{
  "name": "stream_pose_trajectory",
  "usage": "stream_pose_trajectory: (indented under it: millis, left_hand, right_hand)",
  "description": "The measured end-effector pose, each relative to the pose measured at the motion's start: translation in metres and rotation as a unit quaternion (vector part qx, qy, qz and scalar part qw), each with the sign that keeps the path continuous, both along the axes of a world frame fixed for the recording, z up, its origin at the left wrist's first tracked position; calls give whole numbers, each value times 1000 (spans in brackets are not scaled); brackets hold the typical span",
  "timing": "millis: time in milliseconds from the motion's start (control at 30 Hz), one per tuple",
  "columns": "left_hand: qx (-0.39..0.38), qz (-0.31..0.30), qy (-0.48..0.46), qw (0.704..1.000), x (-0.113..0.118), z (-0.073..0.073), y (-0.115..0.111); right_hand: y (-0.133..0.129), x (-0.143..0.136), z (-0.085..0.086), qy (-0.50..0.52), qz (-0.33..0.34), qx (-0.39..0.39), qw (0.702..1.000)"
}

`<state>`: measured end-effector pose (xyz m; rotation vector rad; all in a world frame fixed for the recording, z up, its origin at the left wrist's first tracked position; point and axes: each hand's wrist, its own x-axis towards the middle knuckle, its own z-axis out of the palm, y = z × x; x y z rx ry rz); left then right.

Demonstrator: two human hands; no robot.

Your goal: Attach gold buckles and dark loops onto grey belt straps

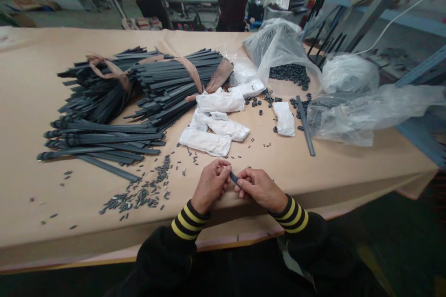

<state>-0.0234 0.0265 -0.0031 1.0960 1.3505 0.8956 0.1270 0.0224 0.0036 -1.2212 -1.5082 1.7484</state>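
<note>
Between my two hands, close to the table's front edge, is a short dark grey strip (234,177). My left hand (213,180) is closed on its left end, fingertips pinching. The right end sits between the thumb and fingers of my right hand (259,186), also closed. The strip looks slightly bent; its ends are hidden by the fingers. Just beyond my hands lie white wrapped packets (205,142). To the left, many small dark pieces (139,198) are scattered beside a stack of long dark strips with thicker ends (104,139).
Cloth-tied bundles of dark strips (163,79) lie farther back. At right, a clear plastic bag (278,44) spills small black parts (289,75). One loose strip (305,127) lies near another plastic bag (348,118). Two people stand behind the table; shelving (383,14) rises at right.
</note>
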Motion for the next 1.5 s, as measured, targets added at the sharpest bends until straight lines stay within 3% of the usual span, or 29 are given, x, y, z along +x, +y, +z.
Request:
stream_pose_trajectory:
  millis: [167, 233, 367, 533, 633, 733, 900, 1033, 1100, 1200, 1333, 1500]
  left_hand:
    - [109, 4, 127, 986, 12, 0, -7]
    - [143, -23, 161, 976, 14, 2, -11]
    - [182, -103, 171, 963, 12, 5, -15]
    - [230, -98, 203, 947, 17, 6, -4]
    - [200, -144, 202, 948, 24, 10, 12]
    - [215, -204, 223, 929, 33, 18, 38]
    - [354, -219, 321, 851, 67, 26, 98]
    - [415, -277, 408, 765, 103, 14, 142]
    - [420, -300, 422, 745, 116, 5, 155]
    - [415, -317, 433, 734, 124, -4, 164]
    - [408, -327, 440, 730, 123, -4, 164]
    - [395, -338, 406, 752, 130, 2, 163]
  right_hand:
    - [1, 2, -4, 84, -34, -21, 996]
    - [2, 3, -4, 93, -48, -23, 994]
    - [4, 6, -4, 98, -69, -21, 993]
    - [10, 8, -5, 115, -94, -8, 989]
    - [14, 13, -6, 81, -126, -1, 989]
    - [18, 27, -7, 84, -178, -33, 980]
    - [25, 60, -9, 223, -273, -101, 930]
    - [26, 76, -12, 293, -290, -122, 903]
    - [26, 78, -14, 317, -296, -129, 892]
    - [27, 80, -15, 345, -294, -148, 879]
    - [29, 80, -13, 354, -265, -166, 881]
    - [29, 78, -10, 326, -251, -156, 898]
